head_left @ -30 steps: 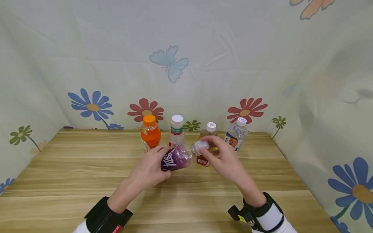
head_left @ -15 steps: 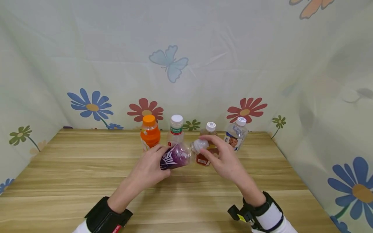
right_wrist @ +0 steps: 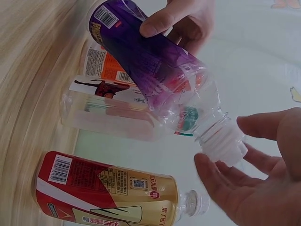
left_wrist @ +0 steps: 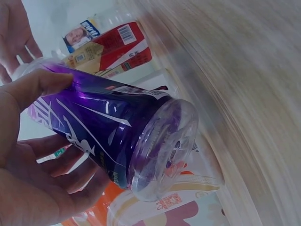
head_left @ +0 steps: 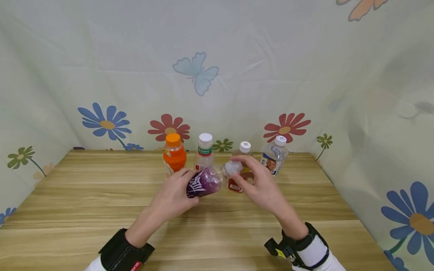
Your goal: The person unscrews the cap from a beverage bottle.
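My left hand (head_left: 174, 195) grips a clear plastic bottle (head_left: 205, 183) with a purple label, round its lower half. The bottle leans well over, with its neck toward the right and slightly up, raised off the table. In the left wrist view the thumb (left_wrist: 47, 82) lies along the purple label while the other fingers curve beneath. My right hand (head_left: 262, 186) pinches the white screw cap (head_left: 234, 167) on the bottle's neck. In the right wrist view the thumb and fingertips stand on opposite sides of this ribbed cap (right_wrist: 226, 149), which sits at the mouth.
Behind the hands stand an orange-capped bottle (head_left: 174, 156), a clear bottle (head_left: 205, 156) with a green neck band, a red-and-gold-labelled bottle (head_left: 236, 186) and a blue-and-white-labelled bottle (head_left: 272, 160). A flowered cloth (head_left: 217, 98) hangs behind the wooden table (head_left: 101, 188).
The right thumb and index finger have spread slightly apart at the cap, so more of it shows. The left hand and the bottle have stayed almost still.
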The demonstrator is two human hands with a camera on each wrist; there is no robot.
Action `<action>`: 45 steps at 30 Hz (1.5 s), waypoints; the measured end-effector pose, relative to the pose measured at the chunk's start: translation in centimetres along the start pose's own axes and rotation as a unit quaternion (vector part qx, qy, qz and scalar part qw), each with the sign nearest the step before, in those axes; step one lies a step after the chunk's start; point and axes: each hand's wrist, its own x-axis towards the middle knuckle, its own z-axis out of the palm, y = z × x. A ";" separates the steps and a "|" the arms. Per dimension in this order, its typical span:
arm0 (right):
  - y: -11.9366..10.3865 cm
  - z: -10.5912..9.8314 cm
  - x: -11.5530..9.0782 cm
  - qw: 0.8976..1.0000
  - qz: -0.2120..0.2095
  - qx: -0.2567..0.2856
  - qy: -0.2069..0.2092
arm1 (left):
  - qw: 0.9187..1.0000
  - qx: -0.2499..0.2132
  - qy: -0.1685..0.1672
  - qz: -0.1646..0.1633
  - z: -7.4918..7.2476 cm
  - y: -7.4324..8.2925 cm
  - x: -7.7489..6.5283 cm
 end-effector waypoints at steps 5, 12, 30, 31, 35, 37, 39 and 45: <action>0.0 -0.1 -0.1 0.999 0.042 -0.008 0.005 | 1.000 0.006 -0.008 0.001 0.0 0.1 0.0; 0.0 0.0 0.0 0.991 0.133 -0.020 0.001 | 1.000 0.013 -0.010 -0.001 0.0 0.2 0.0; 0.2 0.0 -0.1 0.994 0.105 -0.032 0.000 | 1.000 0.025 -0.005 0.004 0.0 0.1 -0.1; 0.2 0.0 -0.1 0.994 0.101 -0.032 0.000 | 1.000 0.025 -0.005 0.004 0.0 0.1 -0.1; 0.2 0.0 -0.1 0.996 0.079 -0.029 -0.003 | 1.000 0.025 -0.007 0.002 0.1 0.1 0.0; 0.2 0.0 -0.1 0.997 0.068 -0.027 -0.005 | 1.000 0.026 -0.008 0.002 0.1 0.1 0.0; 0.2 0.0 -0.1 0.998 0.060 -0.026 -0.009 | 1.000 0.026 -0.008 0.002 0.1 0.1 0.0; 0.2 0.0 -0.2 0.999 0.041 -0.026 -0.014 | 1.000 0.026 -0.011 0.004 0.0 0.1 0.0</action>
